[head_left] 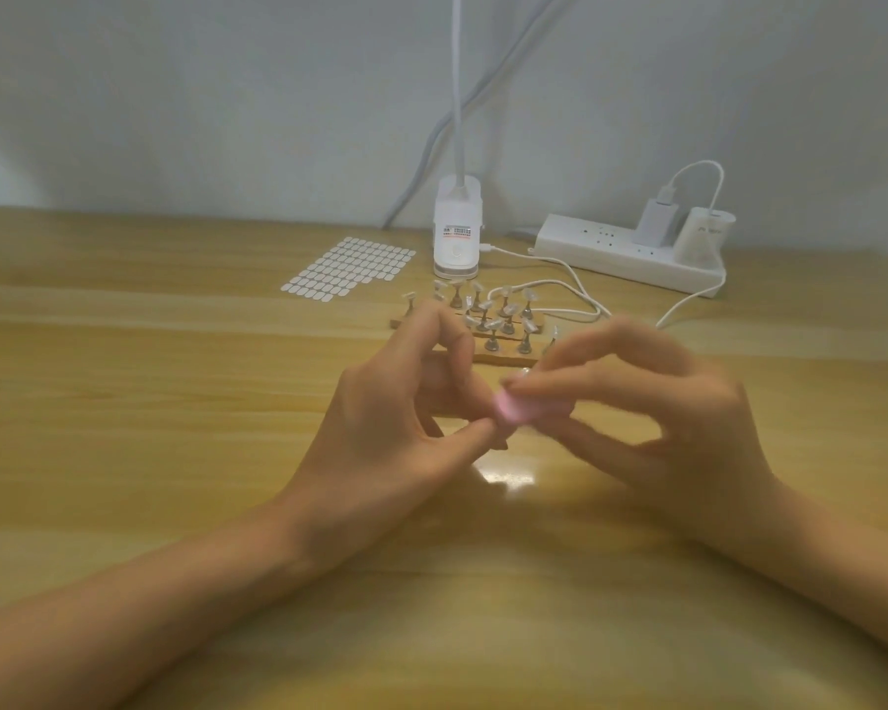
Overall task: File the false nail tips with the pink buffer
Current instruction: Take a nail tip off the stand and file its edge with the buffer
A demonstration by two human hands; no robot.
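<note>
My right hand (652, 402) pinches a small pink buffer (670, 409) between thumb and fingers; the buffer is blurred. My left hand (401, 417) meets it at the middle of the table, thumb and fingertips pinched together against the buffer's left end. What the left fingers hold is hidden and blurred; a dark stem seems to poke out below them. Behind the hands stands a wooden holder (503, 358) with several false nail tips (493, 325) on little metal stands.
A sheet of white adhesive tabs (349, 269) lies at the back left. A white clip lamp base (457, 228) stands behind the holder. A white power strip (631, 258) with chargers sits at the back right, its white cables (575, 294) trailing over the wooden table (124, 402).
</note>
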